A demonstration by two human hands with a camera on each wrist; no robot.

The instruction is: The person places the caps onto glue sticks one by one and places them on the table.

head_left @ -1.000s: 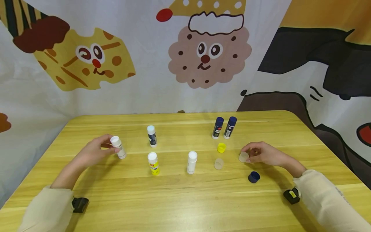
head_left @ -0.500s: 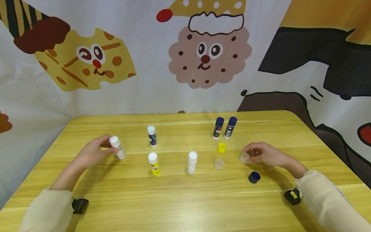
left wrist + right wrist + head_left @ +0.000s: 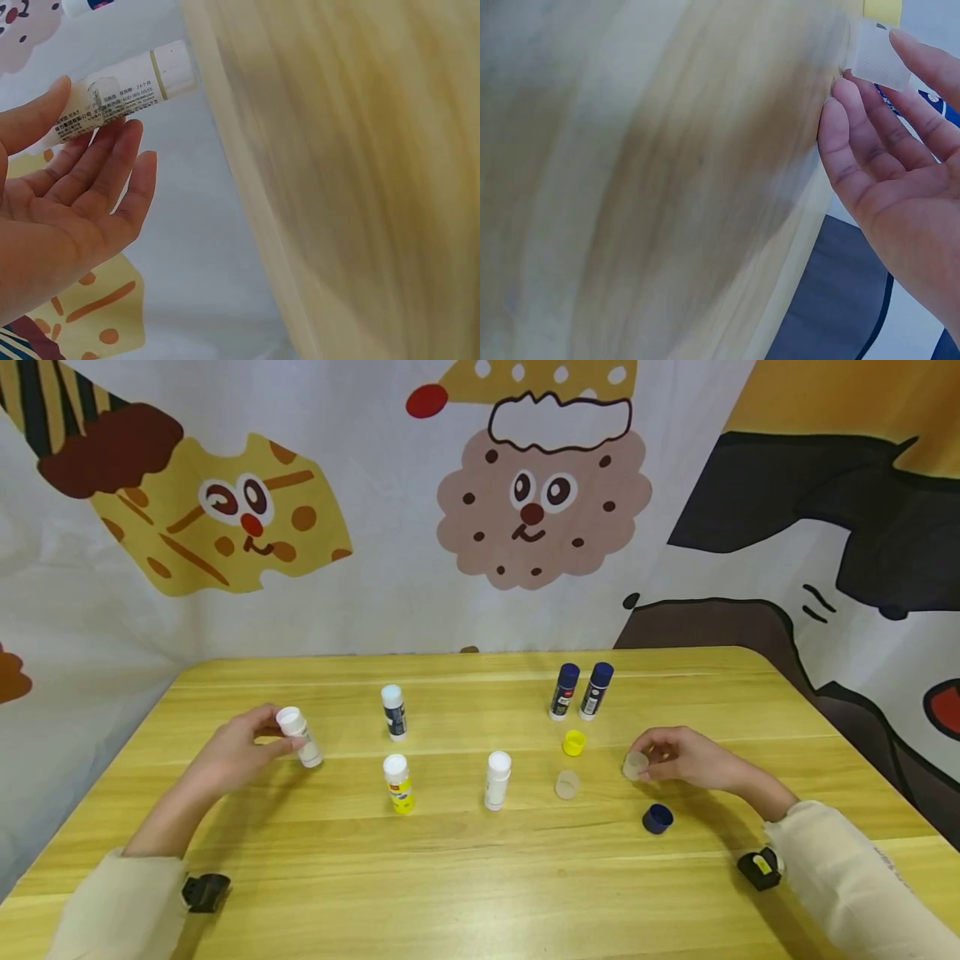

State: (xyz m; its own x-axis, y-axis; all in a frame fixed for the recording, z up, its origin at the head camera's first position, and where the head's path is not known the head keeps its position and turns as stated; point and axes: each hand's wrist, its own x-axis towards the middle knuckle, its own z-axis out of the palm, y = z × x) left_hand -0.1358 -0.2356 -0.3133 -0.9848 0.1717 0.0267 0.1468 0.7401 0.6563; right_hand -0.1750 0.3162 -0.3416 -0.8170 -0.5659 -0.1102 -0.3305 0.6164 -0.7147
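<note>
On the table's left side my left hand (image 3: 243,750) grips a white glue stick (image 3: 302,742) between thumb and fingers. The stick leans a little left, and printed text shows on its label (image 3: 112,94) in the left wrist view. Over at the right, my right hand (image 3: 690,758) pinches a translucent cap (image 3: 635,766) at or just above the table. That cap (image 3: 881,56) also shows between thumb and fingertips in the right wrist view. Nearby lie another translucent cap (image 3: 567,785), a yellow cap (image 3: 573,742) and a dark blue cap (image 3: 657,818).
Between the hands stand a navy-labelled glue stick (image 3: 394,713), a yellow glue stick (image 3: 398,784) and a white glue stick (image 3: 497,781), all with white tops. Two blue-capped glue sticks (image 3: 564,692) stand at the back right. A printed cloth (image 3: 375,610) hangs behind the table.
My left hand has shifted slightly left and away from me, and its glue stick moves with it. The right hand and its cap have barely moved, a touch to the right.
</note>
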